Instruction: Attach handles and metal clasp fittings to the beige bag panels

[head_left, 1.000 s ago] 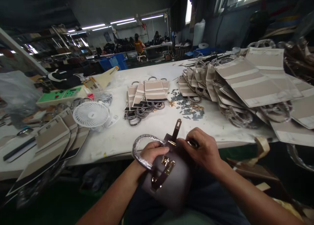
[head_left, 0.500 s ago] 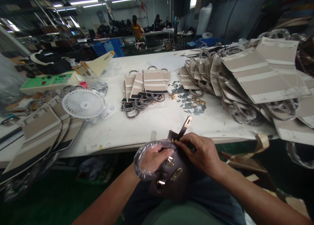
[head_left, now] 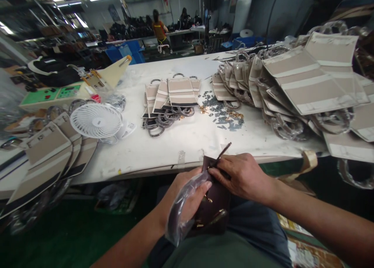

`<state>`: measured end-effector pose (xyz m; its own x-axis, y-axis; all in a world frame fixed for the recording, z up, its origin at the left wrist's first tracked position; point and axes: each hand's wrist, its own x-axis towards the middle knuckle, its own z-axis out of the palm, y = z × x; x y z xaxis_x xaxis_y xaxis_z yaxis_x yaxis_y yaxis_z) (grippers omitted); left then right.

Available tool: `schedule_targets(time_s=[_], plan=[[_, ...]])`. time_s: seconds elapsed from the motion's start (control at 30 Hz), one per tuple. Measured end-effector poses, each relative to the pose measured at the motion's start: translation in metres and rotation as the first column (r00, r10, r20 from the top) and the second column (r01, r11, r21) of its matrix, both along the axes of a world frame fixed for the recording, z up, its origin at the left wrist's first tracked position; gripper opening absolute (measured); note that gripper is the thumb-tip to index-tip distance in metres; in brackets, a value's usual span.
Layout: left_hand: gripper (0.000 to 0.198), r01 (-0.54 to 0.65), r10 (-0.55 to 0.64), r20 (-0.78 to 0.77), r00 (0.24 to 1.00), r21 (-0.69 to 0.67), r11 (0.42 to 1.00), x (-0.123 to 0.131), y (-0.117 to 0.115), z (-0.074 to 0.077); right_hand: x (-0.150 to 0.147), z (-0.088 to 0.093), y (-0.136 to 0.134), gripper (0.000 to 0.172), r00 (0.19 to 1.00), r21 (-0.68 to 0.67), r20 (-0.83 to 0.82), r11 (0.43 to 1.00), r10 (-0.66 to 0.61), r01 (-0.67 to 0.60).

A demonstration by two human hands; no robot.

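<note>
A dark brown leather handbag piece [head_left: 216, 194] with gold fittings rests over my lap at the table's front edge. Its curved handle [head_left: 178, 205] is wrapped in clear plastic. Through that handle passes my left hand [head_left: 189, 198], closed on the piece with the thumb on top. My right hand [head_left: 242, 176] is closed at the upper edge, its fingers pinching near the base of a narrow strap [head_left: 224, 151]. The strap stands up past the fingers, edge-on to me. Whatever else lies inside the right hand is hidden.
On the white table [head_left: 157, 153] lie stacked beige panels [head_left: 182, 90] with wrapped handles, and a larger pile [head_left: 306, 81] at right. Loose grey metal plates [head_left: 222, 112] and gold pieces are scattered centrally. A white fan [head_left: 96, 120] stands left. A person [head_left: 159, 30] is far back.
The handbag piece has tilted, turning the strap edge-on so its gold end plate no longer faces me. My right fingers have shifted onto the strap's base; the left hand has tipped with the handle.
</note>
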<state>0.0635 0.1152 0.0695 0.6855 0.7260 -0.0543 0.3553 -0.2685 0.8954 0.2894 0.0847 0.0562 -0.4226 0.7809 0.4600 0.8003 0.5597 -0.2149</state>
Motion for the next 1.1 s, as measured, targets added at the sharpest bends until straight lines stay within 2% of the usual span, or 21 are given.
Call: schedule_targets(time_s=[0.3, 0.43, 0.53, 0.6, 0.63, 0.7, 0.73, 0.77, 0.8, 0.83, 0.87, 0.9, 1.03, 1.1], plan=[[0.021, 0.054, -0.055, 0.011, 0.998, 0.123, 0.991, 0.006, -0.008, 0.008, 0.002, 0.002, -0.013, 0.04, 0.991, -0.052, -0.137, 0.999, 0.004, -0.012], [0.02, 0.074, -0.081, 0.036, 0.996, 0.151, 0.986, 0.006, -0.008, 0.003, -0.006, -0.004, -0.018, 0.042, 0.972, -0.122, -0.207, 0.989, -0.106, 0.082], [0.021, 0.048, -0.05, 0.032, 0.998, 0.039, 0.998, 0.004, 0.009, -0.006, -0.007, -0.002, -0.013, 0.044, 0.949, -0.281, -0.217, 0.946, -0.228, 0.163], [0.022, 0.096, -0.098, -0.004, 0.995, -0.145, 0.985, 0.002, 0.031, -0.009, -0.005, 0.002, -0.005, 0.048, 0.926, -0.506, -0.256, 0.855, -0.277, 0.116], [0.023, 0.151, -0.162, -0.018, 0.987, -0.26, 0.954, 0.001, 0.044, -0.009, -0.003, 0.005, -0.002, 0.05, 0.903, -0.636, -0.306, 0.771, -0.301, 0.042], [0.028, 0.287, -0.316, 0.019, 0.949, -0.474, 0.832, -0.001, 0.069, -0.006, 0.0, 0.007, 0.003, 0.054, 0.797, -0.812, -0.451, 0.556, -0.402, -0.179], [0.031, 0.343, -0.372, 0.061, 0.926, -0.543, 0.767, -0.001, 0.08, -0.004, 0.001, 0.007, 0.004, 0.054, 0.712, -0.834, -0.519, 0.464, -0.473, -0.299], [0.035, 0.386, -0.409, 0.099, 0.907, -0.585, 0.714, -0.002, 0.088, -0.002, 0.001, 0.006, 0.003, 0.052, 0.619, -0.819, -0.573, 0.411, -0.538, -0.4], [0.038, 0.411, -0.432, 0.122, 0.894, -0.608, 0.679, -0.003, 0.095, 0.0, 0.001, 0.005, 0.002, 0.049, 0.537, -0.788, -0.613, 0.4, -0.58, -0.468], [0.039, 0.419, -0.442, 0.128, 0.888, -0.622, 0.662, -0.003, 0.099, 0.0, 0.0, 0.004, 0.0, 0.045, 0.488, -0.76, -0.643, 0.416, -0.59, -0.498], [0.04, 0.414, -0.445, 0.122, 0.887, -0.636, 0.651, -0.003, 0.102, 0.0, -0.001, 0.002, -0.003, 0.041, 0.48, -0.746, -0.662, 0.446, -0.576, -0.494], [0.041, 0.403, -0.443, 0.114, 0.889, -0.654, 0.64, -0.003, 0.104, -0.002, -0.002, 0.002, -0.005, 0.038, 0.508, -0.748, -0.663, 0.477, -0.549, -0.46], [0.043, 0.39, -0.439, 0.125, 0.89, -0.709, 0.588, -0.003, 0.107, -0.016, -0.009, 0.001, -0.009, 0.041, 0.731, -0.804, -0.495, 0.566, -0.469, -0.182], [0.04, 0.381, -0.44, 0.106, 0.892, -0.702, 0.602, -0.003, 0.107, -0.017, -0.013, -0.002, -0.009, 0.044, 0.838, -0.762, -0.351, 0.647, -0.418, 0.004]])
